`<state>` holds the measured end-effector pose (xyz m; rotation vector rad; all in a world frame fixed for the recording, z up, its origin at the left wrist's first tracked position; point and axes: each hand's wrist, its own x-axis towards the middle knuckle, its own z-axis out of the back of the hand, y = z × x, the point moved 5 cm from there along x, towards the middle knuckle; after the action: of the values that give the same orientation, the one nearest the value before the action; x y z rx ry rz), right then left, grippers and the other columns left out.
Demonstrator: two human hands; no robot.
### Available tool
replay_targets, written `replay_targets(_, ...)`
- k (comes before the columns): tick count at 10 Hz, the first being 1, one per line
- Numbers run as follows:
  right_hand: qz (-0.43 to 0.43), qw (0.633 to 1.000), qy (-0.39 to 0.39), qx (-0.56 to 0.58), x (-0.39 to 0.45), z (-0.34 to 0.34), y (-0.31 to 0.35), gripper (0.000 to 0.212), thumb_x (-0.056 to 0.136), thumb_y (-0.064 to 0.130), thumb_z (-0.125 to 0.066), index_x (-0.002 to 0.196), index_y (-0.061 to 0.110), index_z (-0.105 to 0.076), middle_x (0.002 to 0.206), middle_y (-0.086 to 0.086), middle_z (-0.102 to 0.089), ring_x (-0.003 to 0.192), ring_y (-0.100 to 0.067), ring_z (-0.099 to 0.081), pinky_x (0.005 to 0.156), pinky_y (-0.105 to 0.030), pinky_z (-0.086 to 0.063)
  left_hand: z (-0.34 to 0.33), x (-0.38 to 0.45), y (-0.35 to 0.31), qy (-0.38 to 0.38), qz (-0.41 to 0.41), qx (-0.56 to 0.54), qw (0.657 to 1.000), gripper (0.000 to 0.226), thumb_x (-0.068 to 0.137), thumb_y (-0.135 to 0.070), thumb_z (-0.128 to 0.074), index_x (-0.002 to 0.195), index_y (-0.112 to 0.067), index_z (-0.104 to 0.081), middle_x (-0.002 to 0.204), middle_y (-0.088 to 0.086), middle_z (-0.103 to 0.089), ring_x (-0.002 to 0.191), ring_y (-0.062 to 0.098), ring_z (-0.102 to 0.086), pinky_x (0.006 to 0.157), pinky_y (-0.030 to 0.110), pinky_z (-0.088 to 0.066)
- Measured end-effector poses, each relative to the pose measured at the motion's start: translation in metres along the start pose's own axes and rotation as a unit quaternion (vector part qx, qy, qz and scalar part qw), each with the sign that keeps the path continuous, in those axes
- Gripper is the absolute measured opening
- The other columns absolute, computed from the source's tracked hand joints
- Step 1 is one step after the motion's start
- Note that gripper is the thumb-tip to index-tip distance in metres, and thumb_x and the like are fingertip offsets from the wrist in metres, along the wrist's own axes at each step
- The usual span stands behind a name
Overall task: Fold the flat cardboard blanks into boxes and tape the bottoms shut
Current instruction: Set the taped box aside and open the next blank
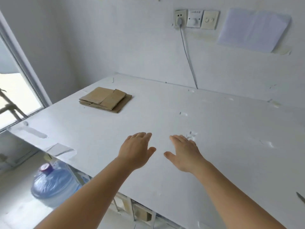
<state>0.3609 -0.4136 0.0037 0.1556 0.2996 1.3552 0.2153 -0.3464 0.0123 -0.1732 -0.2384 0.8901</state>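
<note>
left hand [137, 150]: held flat, palm down, over the white tabletop [214, 146]; fingers straight and together, thumb out toward the right hand; nothing held; contact with the top cannot be told.
right hand [185, 152]: held flat, palm down, just beside the left hand, a narrow gap kept between the two thumbs; fingers straight, nothing held.
cardboard blanks [105, 100]: small flat stack, brown, lying on the tabletop well beyond the left hand and off to its left; untouched, still unfolded; top blank set slightly askew on the ones below.
tape scraps [190, 135]: pale bits stuck to the tabletop just past the right hand's fingertips; more seen further right.
blade tip [300, 198]: grey pointed tip cut by the frame edge, far right of the right forearm; kind of tool cannot be told.
water jug [54, 184]: blue, on the floor below the table edge, left of the left forearm.
wall sockets [196, 19]: far beyond both hands, a grey cable [188, 55] plugged in and hanging to the table's back edge.
paper sheet [254, 29]: taped on the wall, beyond and right of the right hand.
</note>
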Motion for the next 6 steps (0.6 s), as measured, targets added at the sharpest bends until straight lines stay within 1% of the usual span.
replay_targets(3,0.082,0.996,0.022,-0.003,0.099,-0.021,0.093,0.068,0.097,0.047,-0.039,0.151,0.016,-0.013,0.160,0.001,-0.011,0.147,-0.017,-0.003,0.118,-0.038,-0.005,0.034,0.007,0.124,-0.012,0.093,0.035,0.995,0.058,0.096,-0.046,-0.045,0.147,-0.022,-0.031,0.148,-0.005,-0.041,0.136,0.018,-0.036,0.108,0.031,-0.027)
replay_targets(5,0.103,0.994,0.021,0.018,0.189,-0.030,0.134,0.067,0.097,0.046,-0.040,0.151,0.015,-0.014,0.159,0.001,-0.013,0.147,-0.016,-0.004,0.118,-0.039,-0.006,0.046,0.057,0.206,0.006,0.126,0.064,0.990,0.058,0.096,-0.047,-0.045,0.147,-0.023,-0.030,0.148,-0.006,-0.040,0.136,0.018,-0.035,0.109,0.031,-0.027)
replay_targets(6,0.105,0.994,0.033,0.021,0.230,-0.031,0.148,0.066,0.097,0.046,-0.040,0.150,0.015,-0.017,0.159,0.001,-0.015,0.147,-0.017,-0.005,0.116,-0.038,-0.007,0.049,0.085,0.241,0.013,0.142,0.071,0.987,0.058,0.096,-0.047,-0.044,0.147,-0.023,-0.030,0.148,-0.005,-0.040,0.136,0.018,-0.036,0.109,0.032,-0.028)
